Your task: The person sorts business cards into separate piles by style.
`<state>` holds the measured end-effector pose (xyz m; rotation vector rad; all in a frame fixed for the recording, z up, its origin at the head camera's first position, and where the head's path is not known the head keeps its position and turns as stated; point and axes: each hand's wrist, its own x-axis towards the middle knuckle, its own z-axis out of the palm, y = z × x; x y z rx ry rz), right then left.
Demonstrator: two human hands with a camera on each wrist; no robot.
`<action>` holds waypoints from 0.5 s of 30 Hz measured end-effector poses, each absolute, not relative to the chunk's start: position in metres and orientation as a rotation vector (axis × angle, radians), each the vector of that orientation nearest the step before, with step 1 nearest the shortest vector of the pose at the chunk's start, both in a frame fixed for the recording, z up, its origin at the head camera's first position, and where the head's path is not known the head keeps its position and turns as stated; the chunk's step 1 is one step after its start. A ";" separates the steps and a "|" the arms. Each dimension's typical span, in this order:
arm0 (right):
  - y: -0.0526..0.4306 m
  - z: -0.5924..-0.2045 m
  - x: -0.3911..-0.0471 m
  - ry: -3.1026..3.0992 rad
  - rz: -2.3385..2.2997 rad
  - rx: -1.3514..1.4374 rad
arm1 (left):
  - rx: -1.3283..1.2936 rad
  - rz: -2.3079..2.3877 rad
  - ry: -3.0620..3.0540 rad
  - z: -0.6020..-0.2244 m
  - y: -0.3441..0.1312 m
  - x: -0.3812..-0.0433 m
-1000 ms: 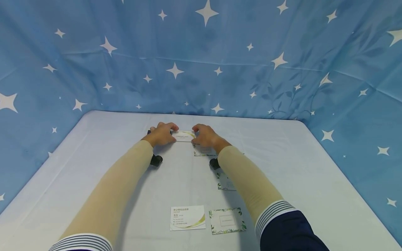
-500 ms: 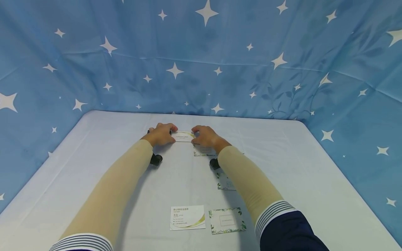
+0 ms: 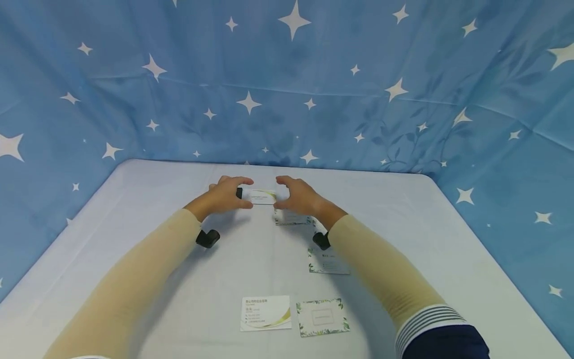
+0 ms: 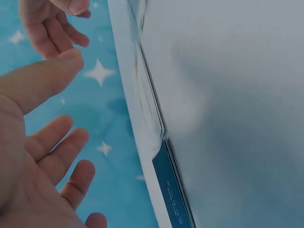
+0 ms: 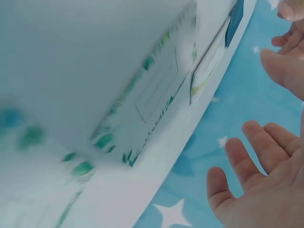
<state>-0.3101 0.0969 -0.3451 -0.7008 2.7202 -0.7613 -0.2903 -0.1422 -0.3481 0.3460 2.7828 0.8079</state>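
Observation:
Near the far edge of the table, a small stack of white business cards (image 3: 262, 197) with a gold curve lies between my hands. My left hand (image 3: 224, 195) is beside its left end, thumb and fingers spread apart and holding nothing. On the other side my right hand (image 3: 301, 197) is spread the same way, its fingertips close to the stack's right end. A dark blue card stack (image 4: 172, 187) adjoins the white one in the left wrist view; in the head view my left hand mostly covers it. A leaf-bordered card stack (image 5: 152, 90) lies below my right hand.
More leaf-bordered cards (image 3: 329, 261) lie under the right forearm. Closer to me, a white-and-gold card (image 3: 266, 313) lies beside a leaf-bordered card (image 3: 323, 317). A blue star-patterned curtain (image 3: 269, 75) rises behind the white table (image 3: 179, 309).
Both hands have let go of the white card stack and opened, drawing slightly apart. The forearms have swung outward, uncovering more of the leaf-bordered cards on the right.

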 end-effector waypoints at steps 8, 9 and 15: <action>0.115 -0.345 -0.251 2.700 -0.790 -0.742 | 0.460 0.851 2.816 -0.352 -0.145 -0.219; 0.117 -0.345 -0.242 2.704 -0.791 -0.752 | 0.468 0.862 2.812 -0.353 -0.145 -0.209; 0.124 -0.347 -0.185 2.676 -0.736 -0.852 | 0.452 0.868 2.788 -0.356 -0.135 -0.152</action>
